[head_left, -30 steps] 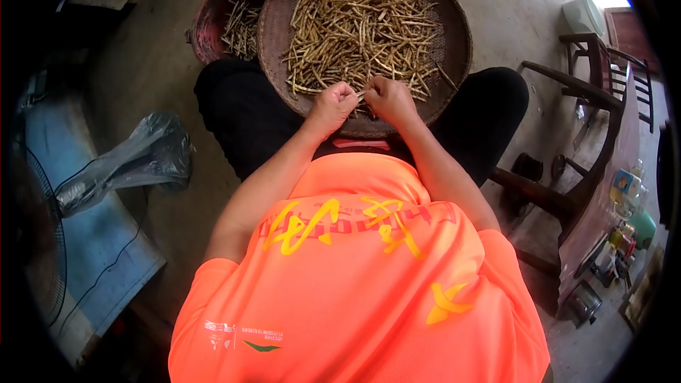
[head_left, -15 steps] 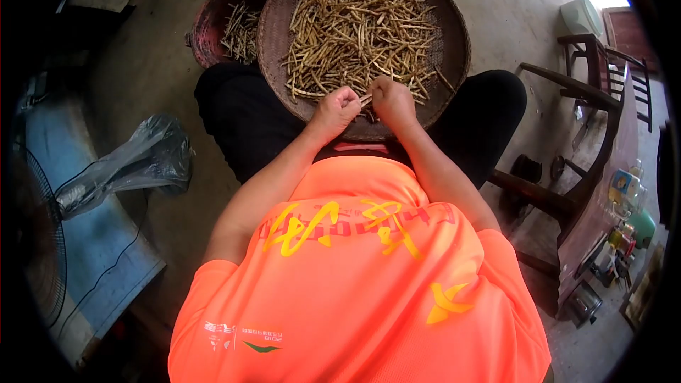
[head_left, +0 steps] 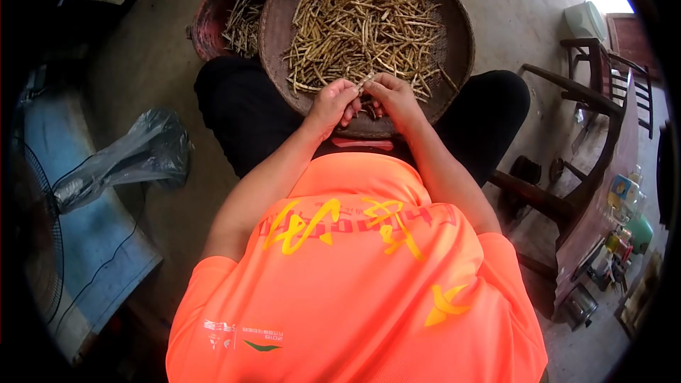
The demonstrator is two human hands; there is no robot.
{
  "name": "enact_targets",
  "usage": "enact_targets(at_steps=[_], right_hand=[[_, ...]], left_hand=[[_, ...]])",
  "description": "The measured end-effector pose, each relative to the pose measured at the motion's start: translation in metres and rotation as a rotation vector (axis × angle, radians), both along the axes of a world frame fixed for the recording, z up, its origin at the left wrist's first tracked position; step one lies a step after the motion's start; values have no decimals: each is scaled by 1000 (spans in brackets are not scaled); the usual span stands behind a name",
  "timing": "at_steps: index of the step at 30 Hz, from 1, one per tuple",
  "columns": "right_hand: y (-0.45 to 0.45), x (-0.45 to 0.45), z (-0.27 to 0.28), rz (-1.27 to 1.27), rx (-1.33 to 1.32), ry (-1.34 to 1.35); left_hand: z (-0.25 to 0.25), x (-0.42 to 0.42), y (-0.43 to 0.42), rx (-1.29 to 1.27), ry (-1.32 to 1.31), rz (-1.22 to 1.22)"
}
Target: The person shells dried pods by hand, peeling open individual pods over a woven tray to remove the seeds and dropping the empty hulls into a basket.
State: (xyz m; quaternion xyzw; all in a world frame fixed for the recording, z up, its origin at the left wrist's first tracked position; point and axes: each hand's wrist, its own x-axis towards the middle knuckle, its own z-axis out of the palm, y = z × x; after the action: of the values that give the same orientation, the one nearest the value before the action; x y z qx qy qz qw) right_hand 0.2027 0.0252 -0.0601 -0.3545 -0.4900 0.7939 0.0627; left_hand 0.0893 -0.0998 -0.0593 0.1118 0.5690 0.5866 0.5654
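Note:
Dry tan bean pods (head_left: 365,25) lie in a loose heap in a wide round woven tray (head_left: 457,39) at my lap. Over the tray's near edge, my left hand (head_left: 333,106) and my right hand (head_left: 395,101) meet with fingertips pinched together. A single bean pod (head_left: 365,81) is held between them, its ends partly covered by the fingers. Small dark bits show in the tray just below the fingers.
A reddish basin (head_left: 206,32) with several pods (head_left: 242,27) inside stands beyond my left knee. On the left are a crumpled plastic bag (head_left: 145,152), a blue board (head_left: 53,124) and a fan (head_left: 39,241). Wooden chairs (head_left: 599,85) and a cluttered table (head_left: 589,234) stand on the right.
My hands have turned and their fingers have opened out somewhat around the pod, which now sits slightly higher at the fingertips. The heap looks much the same.

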Motion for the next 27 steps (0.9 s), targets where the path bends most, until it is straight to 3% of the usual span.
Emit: enact_targets(at_steps=[9,12,17,21,27], right_hand=[[0,-1,0,-14,150,-12],[0,0,-3,19,174,-22],[-2,0,-3,28,143,-16],[-3,-1,0,36,149,1],[-4,-2,-4,51,190,4]], left_hand=[[0,0,3,29,-127,36],[-3,1,3,9,81,-75],[1,-2,2,-23,-111,-38],[3,-2,3,-59,-107,-64],[-1,0,5,-121,77,-100]])
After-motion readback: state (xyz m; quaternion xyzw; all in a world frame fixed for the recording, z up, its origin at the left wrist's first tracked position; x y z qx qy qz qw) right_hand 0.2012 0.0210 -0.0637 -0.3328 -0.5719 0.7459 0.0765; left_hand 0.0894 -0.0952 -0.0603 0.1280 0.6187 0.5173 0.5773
